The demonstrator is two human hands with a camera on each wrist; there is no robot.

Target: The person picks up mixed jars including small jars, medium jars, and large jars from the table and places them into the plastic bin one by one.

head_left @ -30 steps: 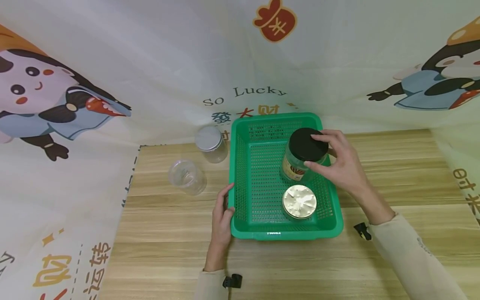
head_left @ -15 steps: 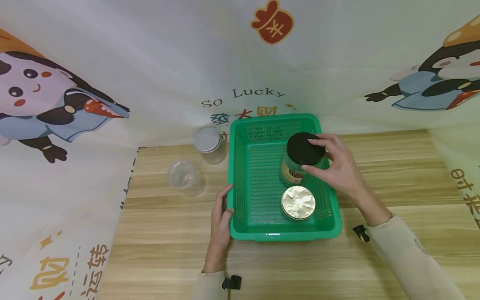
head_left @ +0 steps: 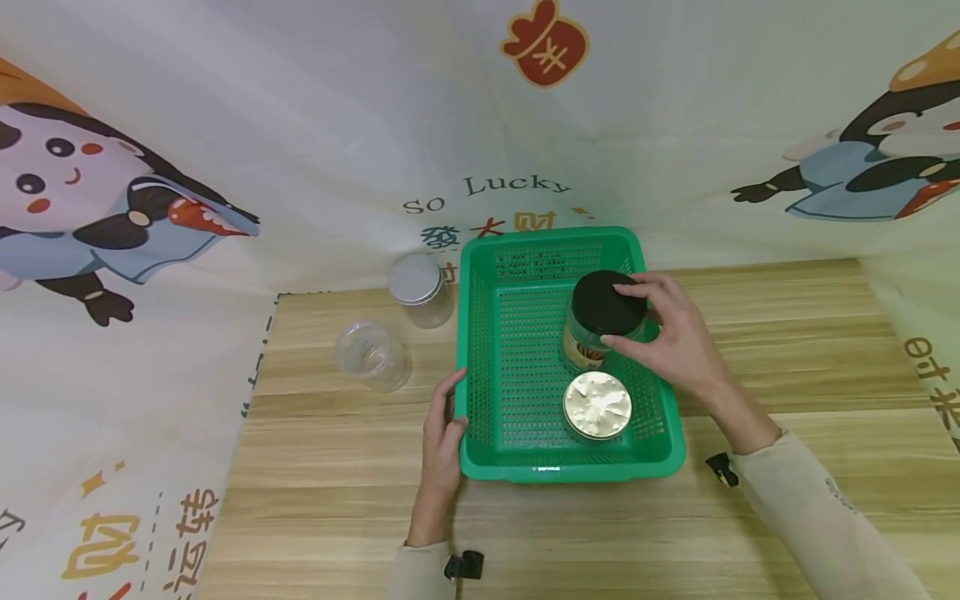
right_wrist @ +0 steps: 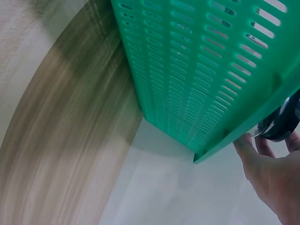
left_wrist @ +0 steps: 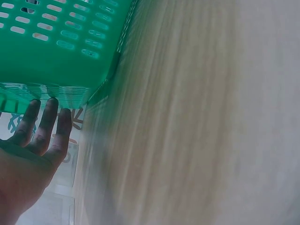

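Observation:
My right hand (head_left: 678,342) grips a clear jar (head_left: 581,350) by its wide black lid (head_left: 603,302), thumb in front and fingers behind. The jar has a printed label and stands upright inside a green plastic basket (head_left: 517,472); the right wrist view shows only part of its dark lid (right_wrist: 283,124) past the basket rim. Against the basket's left side rests my left hand (head_left: 442,437), its fingers (left_wrist: 46,124) nearly straight with tips on the outer wall. A round container with a shiny gold foil top (head_left: 597,406) sits in the basket, just in front of the jar.
Left of the basket, on the wooden table (head_left: 300,467), stand a clear jar with a silver lid (head_left: 417,282) and a clear open-topped jar (head_left: 375,358). A printed white cloth (head_left: 337,125) hangs behind the table.
My right hand has brought the black-lidded jar slightly toward me and to the left within the basket. The left hand has stayed at the basket's side.

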